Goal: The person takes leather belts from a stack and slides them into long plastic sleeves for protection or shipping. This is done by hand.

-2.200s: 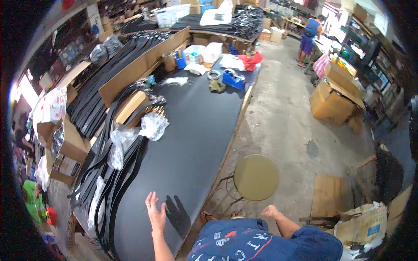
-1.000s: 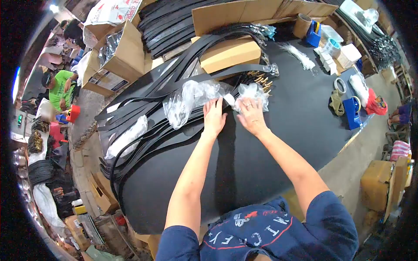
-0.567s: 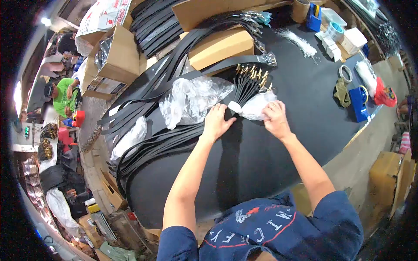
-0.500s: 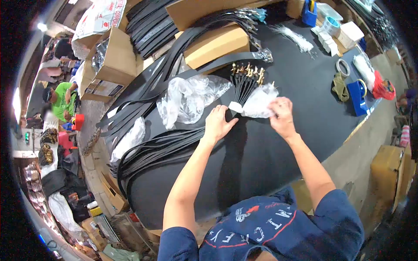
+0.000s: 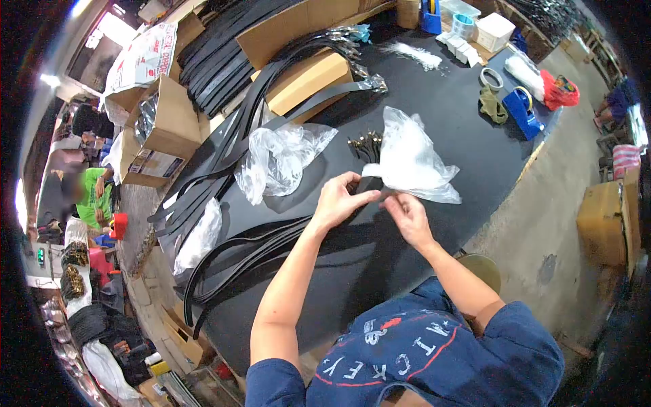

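My left hand [image 5: 338, 202] is closed round a bundle of long black belts [image 5: 254, 247] near their metal-buckle ends [image 5: 367, 145]. A white band [image 5: 371, 170] crosses the bundle just beyond my fingers. Beside the buckles, a clear plastic bag with white inside [image 5: 413, 154] fans out and hides part of the bundle. My right hand [image 5: 407, 217] is below the bag's lower edge with thumb and fingers pinched together, close to the left thumb. What lies between those fingertips is too small to make out.
A crumpled clear bag [image 5: 281, 159] lies to the left, near more belts across a cardboard box [image 5: 308, 81]. Further right are a tape roll [image 5: 491, 79], a green cloth [image 5: 492, 104] and a blue tape dispenser [image 5: 521, 112]. A person in green [image 5: 95, 197] sits far left.
My right hand has moved left and down, from the bag's right side to near my left hand. The bag has spread out and risen beside the buckles. The whole view has shifted.
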`<action>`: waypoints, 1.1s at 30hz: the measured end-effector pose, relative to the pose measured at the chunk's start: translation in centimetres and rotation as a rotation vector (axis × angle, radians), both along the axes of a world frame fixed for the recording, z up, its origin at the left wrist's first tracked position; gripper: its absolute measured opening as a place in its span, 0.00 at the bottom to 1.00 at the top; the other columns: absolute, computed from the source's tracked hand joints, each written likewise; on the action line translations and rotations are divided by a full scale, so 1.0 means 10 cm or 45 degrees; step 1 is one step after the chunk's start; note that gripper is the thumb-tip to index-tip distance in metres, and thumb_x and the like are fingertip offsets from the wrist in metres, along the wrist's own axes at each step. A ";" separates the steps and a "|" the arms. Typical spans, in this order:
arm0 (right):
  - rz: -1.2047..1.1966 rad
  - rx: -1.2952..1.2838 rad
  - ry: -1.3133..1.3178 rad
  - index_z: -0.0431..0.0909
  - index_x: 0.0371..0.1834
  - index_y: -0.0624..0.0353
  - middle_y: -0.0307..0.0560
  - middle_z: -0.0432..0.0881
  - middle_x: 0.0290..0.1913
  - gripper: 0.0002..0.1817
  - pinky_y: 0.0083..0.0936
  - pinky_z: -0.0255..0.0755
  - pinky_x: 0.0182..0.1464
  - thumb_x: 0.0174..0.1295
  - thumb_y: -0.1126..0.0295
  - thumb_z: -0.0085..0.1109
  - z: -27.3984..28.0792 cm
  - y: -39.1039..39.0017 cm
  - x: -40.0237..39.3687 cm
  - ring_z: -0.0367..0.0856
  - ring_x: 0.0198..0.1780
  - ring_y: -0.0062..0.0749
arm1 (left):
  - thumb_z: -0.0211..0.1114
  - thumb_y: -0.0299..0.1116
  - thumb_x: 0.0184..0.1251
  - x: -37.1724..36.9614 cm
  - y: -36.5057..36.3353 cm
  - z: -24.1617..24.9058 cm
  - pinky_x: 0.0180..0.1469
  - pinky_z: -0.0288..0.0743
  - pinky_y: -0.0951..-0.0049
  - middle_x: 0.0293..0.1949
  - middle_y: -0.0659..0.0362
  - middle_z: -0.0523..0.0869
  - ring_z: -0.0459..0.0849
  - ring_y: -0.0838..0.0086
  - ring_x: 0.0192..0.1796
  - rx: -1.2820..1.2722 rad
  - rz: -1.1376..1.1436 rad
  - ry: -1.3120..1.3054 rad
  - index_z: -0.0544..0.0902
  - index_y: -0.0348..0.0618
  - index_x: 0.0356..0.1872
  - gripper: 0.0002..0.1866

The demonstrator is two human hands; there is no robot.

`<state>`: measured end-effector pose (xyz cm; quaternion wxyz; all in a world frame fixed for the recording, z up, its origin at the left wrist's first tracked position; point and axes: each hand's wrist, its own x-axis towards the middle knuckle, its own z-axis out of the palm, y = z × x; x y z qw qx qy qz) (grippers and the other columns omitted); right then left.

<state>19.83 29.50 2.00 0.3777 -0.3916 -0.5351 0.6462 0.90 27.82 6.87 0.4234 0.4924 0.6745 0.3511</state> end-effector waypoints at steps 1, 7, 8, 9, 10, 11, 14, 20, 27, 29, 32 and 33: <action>-0.064 -0.111 0.205 0.77 0.47 0.67 0.39 0.81 0.42 0.16 0.19 0.71 0.49 0.64 0.65 0.61 0.06 0.03 0.02 0.77 0.46 0.20 | 0.76 0.41 0.48 0.07 -0.03 0.05 0.35 0.72 0.79 0.29 0.62 0.84 0.77 0.83 0.30 0.013 -0.037 -0.030 0.83 0.35 0.36 0.21; -0.211 0.251 -0.086 0.78 0.43 0.67 0.43 0.82 0.40 0.17 0.20 0.73 0.45 0.58 0.64 0.67 0.29 0.01 0.29 0.79 0.40 0.21 | 0.76 0.42 0.47 0.39 -0.19 -0.07 0.35 0.74 0.75 0.29 0.57 0.85 0.81 0.77 0.31 0.114 -0.089 0.198 0.82 0.34 0.37 0.22; -0.175 0.146 -0.289 0.78 0.43 0.67 0.44 0.82 0.40 0.16 0.21 0.73 0.43 0.59 0.66 0.66 0.38 -0.04 0.33 0.80 0.38 0.23 | 0.76 0.42 0.46 0.46 -0.20 -0.07 0.35 0.74 0.73 0.30 0.55 0.85 0.82 0.74 0.31 0.172 -0.070 0.242 0.82 0.35 0.37 0.22; -0.136 0.035 -0.491 0.78 0.43 0.67 0.45 0.82 0.40 0.15 0.22 0.74 0.42 0.59 0.67 0.65 0.44 -0.09 0.37 0.81 0.37 0.25 | 0.76 0.42 0.46 0.52 -0.22 -0.12 0.35 0.74 0.73 0.30 0.55 0.85 0.82 0.74 0.31 0.178 -0.082 0.242 0.82 0.35 0.37 0.22; -0.147 0.036 -0.491 0.78 0.43 0.67 0.45 0.82 0.40 0.15 0.22 0.74 0.42 0.59 0.67 0.65 0.28 -0.13 0.40 0.81 0.37 0.25 | 0.76 0.43 0.45 0.59 -0.23 -0.20 0.36 0.75 0.71 0.30 0.53 0.85 0.83 0.70 0.32 0.312 -0.054 0.342 0.82 0.35 0.36 0.23; -0.265 -0.059 -0.160 0.77 0.43 0.67 0.46 0.82 0.39 0.14 0.25 0.75 0.41 0.62 0.66 0.61 -0.02 -0.16 0.43 0.82 0.35 0.29 | 0.76 0.43 0.45 0.65 -0.24 -0.29 0.37 0.76 0.69 0.31 0.51 0.84 0.83 0.66 0.33 0.446 -0.022 0.441 0.81 0.35 0.36 0.23; -0.415 -0.402 0.225 0.76 0.44 0.68 0.49 0.82 0.38 0.15 0.29 0.77 0.39 0.67 0.64 0.52 -0.31 -0.25 0.58 0.84 0.32 0.36 | 0.74 0.41 0.47 0.88 -0.34 -0.53 0.41 0.75 0.64 0.33 0.52 0.80 0.81 0.58 0.38 0.564 -0.015 0.560 0.78 0.38 0.37 0.22; -0.177 -0.762 -0.097 0.79 0.37 0.66 0.49 0.82 0.34 0.14 0.26 0.77 0.34 0.66 0.64 0.53 -0.19 -0.51 0.84 0.84 0.28 0.37 | 0.73 0.36 0.46 1.19 -0.48 -0.95 0.45 0.72 0.59 0.40 0.50 0.75 0.75 0.55 0.46 0.519 -0.008 0.747 0.73 0.38 0.41 0.23; -0.241 0.557 -0.349 0.78 0.45 0.67 0.57 0.78 0.50 0.14 0.27 0.76 0.45 0.53 0.81 0.59 -0.22 -0.38 0.82 0.82 0.45 0.39 | 0.69 0.31 0.52 1.42 -0.40 -0.66 0.56 0.65 0.57 0.54 0.47 0.72 0.71 0.52 0.56 0.699 0.066 0.802 0.71 0.37 0.56 0.28; -0.230 0.758 -0.610 0.78 0.45 0.67 0.60 0.78 0.49 0.14 0.33 0.74 0.50 0.53 0.82 0.56 -0.38 -0.28 0.88 0.79 0.49 0.51 | 0.57 0.24 0.55 1.45 -0.26 -0.69 0.55 0.67 0.62 0.52 0.48 0.74 0.72 0.56 0.55 0.812 -0.126 0.772 0.74 0.36 0.51 0.20; -0.173 0.671 -0.771 0.78 0.43 0.65 0.62 0.79 0.45 0.12 0.38 0.73 0.47 0.54 0.80 0.56 -0.38 -0.21 0.95 0.79 0.47 0.53 | 0.58 0.25 0.54 1.41 -0.12 -0.77 0.53 0.70 0.62 0.45 0.49 0.75 0.73 0.57 0.50 0.596 -0.411 0.943 0.78 0.35 0.40 0.11; -0.131 0.637 -0.856 0.78 0.42 0.64 0.62 0.80 0.42 0.11 0.38 0.73 0.45 0.55 0.79 0.56 -0.36 -0.19 0.97 0.80 0.44 0.53 | 0.59 0.25 0.52 1.41 -0.06 -0.79 0.52 0.71 0.62 0.43 0.50 0.75 0.74 0.58 0.49 0.600 -0.454 1.012 0.79 0.35 0.35 0.09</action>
